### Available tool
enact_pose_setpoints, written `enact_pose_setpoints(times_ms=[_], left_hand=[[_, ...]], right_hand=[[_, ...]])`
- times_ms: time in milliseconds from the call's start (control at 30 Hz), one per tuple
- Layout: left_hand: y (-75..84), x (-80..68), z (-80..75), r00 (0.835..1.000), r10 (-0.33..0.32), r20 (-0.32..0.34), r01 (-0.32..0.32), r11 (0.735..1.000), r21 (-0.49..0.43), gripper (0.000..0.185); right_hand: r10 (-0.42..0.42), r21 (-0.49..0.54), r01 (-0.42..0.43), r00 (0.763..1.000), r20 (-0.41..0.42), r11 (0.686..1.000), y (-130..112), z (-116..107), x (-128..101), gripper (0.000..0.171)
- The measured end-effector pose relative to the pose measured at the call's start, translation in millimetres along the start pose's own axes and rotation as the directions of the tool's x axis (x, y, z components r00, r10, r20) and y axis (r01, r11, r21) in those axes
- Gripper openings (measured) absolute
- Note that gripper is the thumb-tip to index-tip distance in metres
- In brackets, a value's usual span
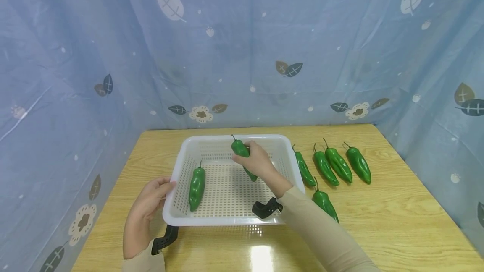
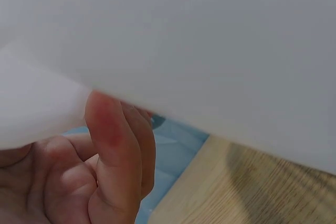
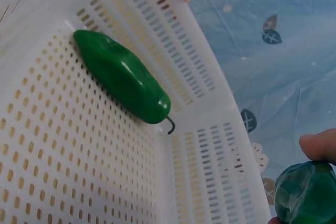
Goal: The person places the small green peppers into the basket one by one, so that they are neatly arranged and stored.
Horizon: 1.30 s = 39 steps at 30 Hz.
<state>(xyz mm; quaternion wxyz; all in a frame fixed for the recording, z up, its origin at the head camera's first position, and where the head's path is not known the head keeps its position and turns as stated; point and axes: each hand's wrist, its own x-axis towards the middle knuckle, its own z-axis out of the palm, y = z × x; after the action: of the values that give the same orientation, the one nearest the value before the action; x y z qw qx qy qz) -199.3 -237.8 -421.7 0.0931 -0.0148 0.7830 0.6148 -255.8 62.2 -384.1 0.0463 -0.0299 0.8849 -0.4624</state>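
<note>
A white perforated plastic basket (image 1: 234, 221) stands on the wooden table. My left hand (image 1: 151, 198) grips its left rim, thumb on top and fingers curled beneath the edge, as the left wrist view shows. Over the basket, my right hand (image 1: 259, 163) holds a green pepper (image 1: 240, 148) between thumb and fingers, stem pointing up and away. Only the blunt end of that pepper (image 3: 307, 192) shows in the right wrist view. Another green pepper (image 1: 197, 189) lies inside the basket along its left wall, with its stem toward the far side.
Right of the basket, several green peppers (image 1: 342, 165) lie in a loose row on the table (image 1: 397, 205). One nearer pepper (image 1: 325, 205) is partly covered by the right sleeve (image 1: 321, 230). A blue patterned curtain (image 1: 242, 53) hangs behind and at both sides.
</note>
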Motion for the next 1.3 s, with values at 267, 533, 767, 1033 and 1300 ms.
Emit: enact_pose_setpoints(times_ms=[267, 533, 767, 1033, 1300], left_hand=[[0.8, -0.6, 0.0, 1.000, 0.015, 0.009, -0.015, 1.000, -0.004, 0.040], [0.2, -1.0, 0.3, 1.000, 0.004, 0.003, -0.004, 1.000, -0.009, 0.040], [-0.2, 0.6, -0.4, 1.000, 0.006, 0.005, -0.006, 1.000, 0.003, 0.039], [-2.1, 0.8, -0.7, 1.000, 0.010, 0.006, -0.010, 1.000, -0.004, 0.039], [-1.8, 1.6, -0.1, 1.000, 0.008, 0.002, -0.008, 1.000, -0.005, 0.039]], right_hand=[[0.004, -0.005, -0.004, 1.000, 0.007, 1.000, -3, 8, 1, 0.059], [0.023, -0.010, -0.022, 0.998, 0.051, 1.000, -3, 14, 1, 0.059], [0.041, -0.031, -0.039, 0.996, 0.075, 0.999, -3, 19, 6, 0.061], [0.039, -0.026, -0.036, 0.993, 0.109, 0.999, -5, 25, 8, 0.059], [0.042, -0.012, -0.041, 0.992, 0.123, 0.999, -6, 30, 10, 0.053]])
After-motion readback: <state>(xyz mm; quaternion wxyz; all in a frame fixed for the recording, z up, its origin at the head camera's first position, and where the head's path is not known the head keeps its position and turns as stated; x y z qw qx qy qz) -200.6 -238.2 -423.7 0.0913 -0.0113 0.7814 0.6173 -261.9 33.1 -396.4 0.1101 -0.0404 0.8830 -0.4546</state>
